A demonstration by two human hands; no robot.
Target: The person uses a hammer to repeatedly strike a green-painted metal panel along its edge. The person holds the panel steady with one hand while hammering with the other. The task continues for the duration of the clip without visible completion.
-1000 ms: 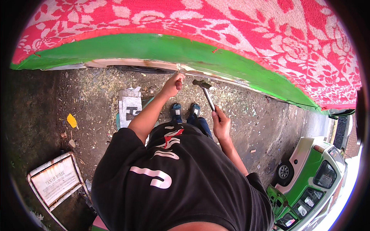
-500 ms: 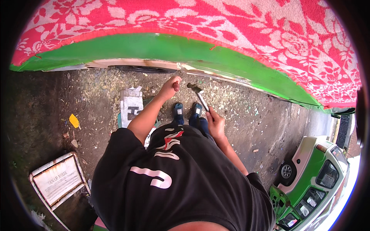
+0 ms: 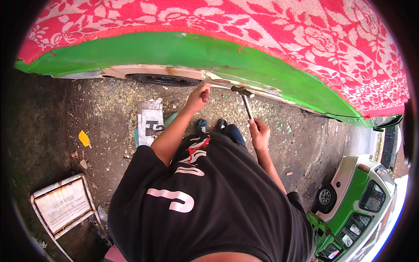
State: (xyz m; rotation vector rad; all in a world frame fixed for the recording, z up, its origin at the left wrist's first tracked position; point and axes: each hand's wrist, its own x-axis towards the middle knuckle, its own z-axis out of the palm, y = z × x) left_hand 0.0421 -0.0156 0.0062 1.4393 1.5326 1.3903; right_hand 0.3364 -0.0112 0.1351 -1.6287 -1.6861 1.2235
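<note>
My left hand point(image 3: 195, 101) is closed round a tool with a reddish-brown handle point(image 3: 204, 97); whatever is at its far end is hidden by my fingers and the vehicle's edge. It is close to the lower edge of a green vehicle body point(image 3: 187, 51), where the paint is worn to cream and rust. To the right, my right hand point(image 3: 260, 133) grips a hammer point(image 3: 246, 105) low on its metal shaft. The hammer's head points away from me, just short of the vehicle's lower edge and apart from the left-hand tool.
A red and pale floral cloth point(image 3: 270, 22) drapes the vehicle above a black wheel point(image 3: 163, 80). Flakes litter the ground around a pale sack point(image 3: 149, 120) and a yellow scrap point(image 3: 84, 138). A framed sign point(image 3: 65, 209) stands at left, a green-and-white van point(image 3: 358, 205) at right.
The hammer has swung right and away from me, toward the vehicle. My left hand has shifted slightly right and nearer the vehicle's lower edge, still holding its tool.
</note>
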